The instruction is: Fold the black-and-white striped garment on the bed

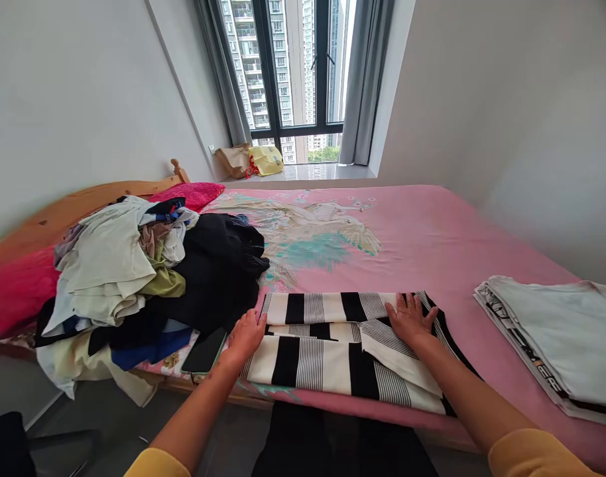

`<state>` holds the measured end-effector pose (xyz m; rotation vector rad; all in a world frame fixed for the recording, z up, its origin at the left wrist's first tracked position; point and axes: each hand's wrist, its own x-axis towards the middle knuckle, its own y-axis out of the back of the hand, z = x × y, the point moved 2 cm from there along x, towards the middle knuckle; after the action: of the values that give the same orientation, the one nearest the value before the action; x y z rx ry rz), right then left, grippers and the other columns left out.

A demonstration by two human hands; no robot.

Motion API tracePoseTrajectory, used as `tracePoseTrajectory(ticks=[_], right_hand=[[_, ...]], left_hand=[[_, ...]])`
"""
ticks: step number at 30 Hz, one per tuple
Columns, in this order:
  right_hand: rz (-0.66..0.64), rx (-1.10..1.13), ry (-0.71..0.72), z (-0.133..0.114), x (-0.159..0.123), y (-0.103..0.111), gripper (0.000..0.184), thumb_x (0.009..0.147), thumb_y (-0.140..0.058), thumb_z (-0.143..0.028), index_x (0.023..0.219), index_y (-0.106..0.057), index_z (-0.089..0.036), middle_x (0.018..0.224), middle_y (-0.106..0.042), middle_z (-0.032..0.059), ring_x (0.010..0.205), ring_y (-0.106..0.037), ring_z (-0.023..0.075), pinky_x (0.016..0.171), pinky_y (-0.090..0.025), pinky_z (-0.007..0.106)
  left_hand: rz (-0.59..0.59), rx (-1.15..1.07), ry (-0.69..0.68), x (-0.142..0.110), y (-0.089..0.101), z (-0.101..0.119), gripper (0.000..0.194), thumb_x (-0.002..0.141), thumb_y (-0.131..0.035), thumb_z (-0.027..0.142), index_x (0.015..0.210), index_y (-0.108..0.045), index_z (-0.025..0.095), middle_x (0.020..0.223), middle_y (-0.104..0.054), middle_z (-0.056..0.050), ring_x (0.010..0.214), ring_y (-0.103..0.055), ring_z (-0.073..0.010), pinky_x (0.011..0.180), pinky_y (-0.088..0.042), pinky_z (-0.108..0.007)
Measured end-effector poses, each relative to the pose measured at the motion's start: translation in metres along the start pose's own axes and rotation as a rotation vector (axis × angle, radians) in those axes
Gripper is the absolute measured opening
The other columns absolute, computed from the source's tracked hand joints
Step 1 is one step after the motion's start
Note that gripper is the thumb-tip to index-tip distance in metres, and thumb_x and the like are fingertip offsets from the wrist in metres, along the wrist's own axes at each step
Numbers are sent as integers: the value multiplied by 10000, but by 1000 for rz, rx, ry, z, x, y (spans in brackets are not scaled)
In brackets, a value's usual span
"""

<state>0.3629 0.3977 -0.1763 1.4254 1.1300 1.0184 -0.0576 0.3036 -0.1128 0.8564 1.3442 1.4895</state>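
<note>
A striped black-and-white garment [307, 361] lies folded lengthwise along the bed's front edge, with a loose flap turned over near its right end. My left hand [248, 333] rests at the garment's left edge, its fingers extended against the cloth. Spread flat, my right hand [410, 318] presses on the upper right part of the garment. Just left of my left wrist lies a dark phone [203, 351], partly covered by my forearm.
On the left, a heap of loose clothes [109, 258] overhangs the bed's front edge beside red pillows [19, 288]. Folded shirts [561, 331] are stacked at the right on the pink bedsheet [432, 238]. Bags [266, 160] sit on the windowsill.
</note>
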Motion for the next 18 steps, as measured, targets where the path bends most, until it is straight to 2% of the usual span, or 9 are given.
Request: tracePoseTrajectory(ticks=[3,6,8,13,18], right_hand=[[3,89,135,-24,-29,9,606,924,-142,-516,1421,-307,-212,1513,-224,62,1407,-83,232,1088,-25,596],[-22,178,256,-51,-61,17,576,933,-154,-500,1415,-319,-231,1510,-239,43,1406,-112,216,1102,-75,560],[-27,215,302,-63,-78,18,567,932,-173,-502,1407,-334,-237,1503,-258,42,1403,-135,224,1102,-90,559],[72,165,376,-66,-100,1,529,920,-292,-441,1381,-386,-198,1478,-313,77,1383,-203,246,1110,-89,539],[134,147,388,-62,-104,-7,522,915,-306,-429,1372,-395,-194,1467,-334,79,1372,-231,250,1114,-90,522]], left_hand=[[-49,1,62,-17,-1,-2,653,840,-231,639,1054,-595,140,1028,-660,-189,982,-611,-326,814,-430,-419],[-64,12,98,-26,-5,-1,762,714,-352,768,1090,-555,137,1050,-655,-196,995,-608,-352,791,-434,-415],[-46,5,84,-29,-8,-2,755,676,-442,759,1127,-520,158,1071,-654,-174,1009,-609,-332,790,-433,-384],[-26,-12,127,-32,-9,-12,603,798,-356,668,1146,-512,201,985,-689,-129,946,-646,-286,768,-427,-345],[-84,9,175,-27,-9,-13,703,759,-315,732,1078,-602,176,1003,-686,-185,1000,-625,-330,792,-433,-390]])
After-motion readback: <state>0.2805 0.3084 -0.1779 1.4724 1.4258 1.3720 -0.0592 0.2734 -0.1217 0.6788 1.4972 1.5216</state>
